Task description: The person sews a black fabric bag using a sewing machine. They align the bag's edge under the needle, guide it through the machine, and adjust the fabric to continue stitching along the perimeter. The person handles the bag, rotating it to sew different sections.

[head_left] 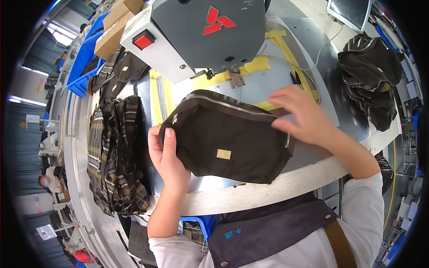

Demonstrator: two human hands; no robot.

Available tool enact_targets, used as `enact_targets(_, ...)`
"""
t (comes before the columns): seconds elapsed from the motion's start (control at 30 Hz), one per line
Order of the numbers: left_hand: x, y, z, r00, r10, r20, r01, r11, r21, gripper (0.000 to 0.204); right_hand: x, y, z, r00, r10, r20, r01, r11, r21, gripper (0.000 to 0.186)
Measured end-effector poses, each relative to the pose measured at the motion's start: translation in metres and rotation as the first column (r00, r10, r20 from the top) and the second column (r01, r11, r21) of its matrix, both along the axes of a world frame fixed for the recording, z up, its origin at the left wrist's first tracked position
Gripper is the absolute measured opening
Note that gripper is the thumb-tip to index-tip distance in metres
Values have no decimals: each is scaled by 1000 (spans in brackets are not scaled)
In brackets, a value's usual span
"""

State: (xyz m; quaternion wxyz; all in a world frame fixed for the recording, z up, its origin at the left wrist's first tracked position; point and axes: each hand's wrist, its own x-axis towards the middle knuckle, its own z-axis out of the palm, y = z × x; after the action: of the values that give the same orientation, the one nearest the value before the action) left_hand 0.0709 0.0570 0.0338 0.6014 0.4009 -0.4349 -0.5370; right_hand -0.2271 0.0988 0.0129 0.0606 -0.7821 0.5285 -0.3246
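A dark brown fabric pouch (210,134) with a metal zipper (237,107) curving along its upper edge is held over the front of the sewing table. A small pale yellow tag (224,154) sits on its face. My left hand (167,152) grips the pouch's left end, thumb on top and fingers behind. Over at the right end of the zipper, my right hand (299,111) has its fingers spread apart; whether a fingertip touches the cloth I cannot tell. Just beyond the pouch stands the sewing machine's grey head (201,40), with its metal presser foot (236,79) below.
Plaid fabric pieces (118,152) are heaped on the left, with a blue bin (82,76) behind. More dark plaid pieces (371,80) are stacked at right. Yellow tape (254,65) marks the machine bed. Dark snips (296,78) and a loose cord (308,68) lie near my right hand.
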Motion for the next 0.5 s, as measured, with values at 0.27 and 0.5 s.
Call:
enact_targets(0.27,38,25,7,978,-87,190,79,996,47,4,-9,-10,1,722,-173,670,-369,723,584,23)
enact_targets(0.5,16,21,31,438,127,890,375,874,-309,36,-7,-35,36,923,64,379,-320,673,667,27)
